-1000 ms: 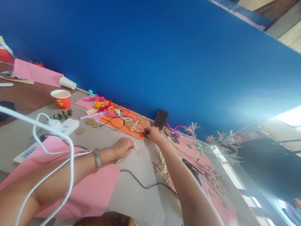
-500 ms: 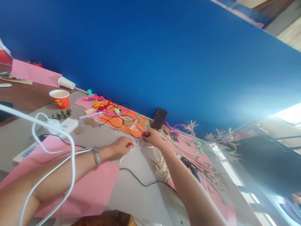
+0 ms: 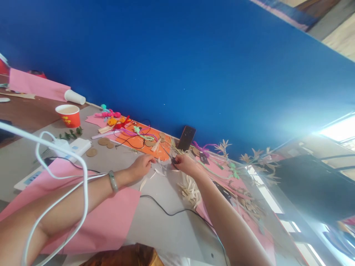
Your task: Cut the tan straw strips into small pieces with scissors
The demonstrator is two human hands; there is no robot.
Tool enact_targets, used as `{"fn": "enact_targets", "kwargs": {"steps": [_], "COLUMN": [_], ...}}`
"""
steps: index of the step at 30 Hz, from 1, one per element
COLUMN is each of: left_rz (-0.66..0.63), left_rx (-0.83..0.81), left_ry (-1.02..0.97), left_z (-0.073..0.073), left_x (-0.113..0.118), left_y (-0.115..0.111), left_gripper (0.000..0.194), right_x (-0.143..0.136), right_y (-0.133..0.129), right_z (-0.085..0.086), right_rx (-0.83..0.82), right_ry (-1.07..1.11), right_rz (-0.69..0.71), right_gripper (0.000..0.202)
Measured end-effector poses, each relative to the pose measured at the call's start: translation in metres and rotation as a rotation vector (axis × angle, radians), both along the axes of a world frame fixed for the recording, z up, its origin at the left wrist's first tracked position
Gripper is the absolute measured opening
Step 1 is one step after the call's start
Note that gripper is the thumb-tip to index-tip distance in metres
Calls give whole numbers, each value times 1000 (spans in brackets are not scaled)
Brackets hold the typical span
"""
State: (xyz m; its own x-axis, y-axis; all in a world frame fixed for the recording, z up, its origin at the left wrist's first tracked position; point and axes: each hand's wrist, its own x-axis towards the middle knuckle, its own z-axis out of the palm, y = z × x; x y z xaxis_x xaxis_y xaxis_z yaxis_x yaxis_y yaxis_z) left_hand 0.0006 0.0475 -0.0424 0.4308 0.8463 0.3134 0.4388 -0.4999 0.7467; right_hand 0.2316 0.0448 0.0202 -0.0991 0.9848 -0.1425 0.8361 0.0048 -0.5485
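Note:
My right hand is closed around the dark handles of a pair of scissors, whose blades point up and left toward the orange sheet. My left hand, with a jade bangle on its wrist, is held above the grey table to the left. Its fingers are curled together, and whatever is between them is too small to make out. Thin pale scraps lie between the two hands. A phone leans against the blue wall behind my right hand. Below that hand sits a bundle of pale curled strips.
White cables loop across my left forearm, near a power strip. A red paper cup holding a drink stands at the left. Pink paper lies under my left arm; a black cord crosses the table. Dried stems are at right.
My right hand has shifted slightly right with the scissors, away from my left hand. My left hand has moved a little up and left, exposing more pale scraps between them.

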Motion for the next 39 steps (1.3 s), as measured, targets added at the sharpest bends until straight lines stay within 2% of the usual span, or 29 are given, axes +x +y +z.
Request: {"fn": "enact_targets", "kwargs": {"steps": [3,6,10,14,20,26,33,39], "left_rz": [-20,-102,-229,-289,-275,-225,-76,-185], "left_rx": [31,75,147,129,114,32,15,-24], "left_ry": [28,101,249,323,232,137,81,51], "left_z": [-1,-2,-3,-3,0,9,9,7], "left_x": [1,2,3,1,1,0,-2,1], "left_y": [1,0,-4,-6,-5,-6,-1,-2], "left_gripper": [38,46,50,49,43,38,41,47], "right_x": [18,26,24,18,-3,-32,-23,-23], "right_y": [1,-4,-13,-19,-28,-40,-42,-55], "right_z": [3,0,-11,-19,-29,-34,-22,-24], "right_rx": [39,44,56,74,28,-129,-155,-158], "right_ry": [-115,-179,-192,-139,40,306,469,571], "right_rz": [-29,-22,-19,-43,-77,-49,-123,-156], "right_gripper": [26,23,23,22,22,20,19,26]}}
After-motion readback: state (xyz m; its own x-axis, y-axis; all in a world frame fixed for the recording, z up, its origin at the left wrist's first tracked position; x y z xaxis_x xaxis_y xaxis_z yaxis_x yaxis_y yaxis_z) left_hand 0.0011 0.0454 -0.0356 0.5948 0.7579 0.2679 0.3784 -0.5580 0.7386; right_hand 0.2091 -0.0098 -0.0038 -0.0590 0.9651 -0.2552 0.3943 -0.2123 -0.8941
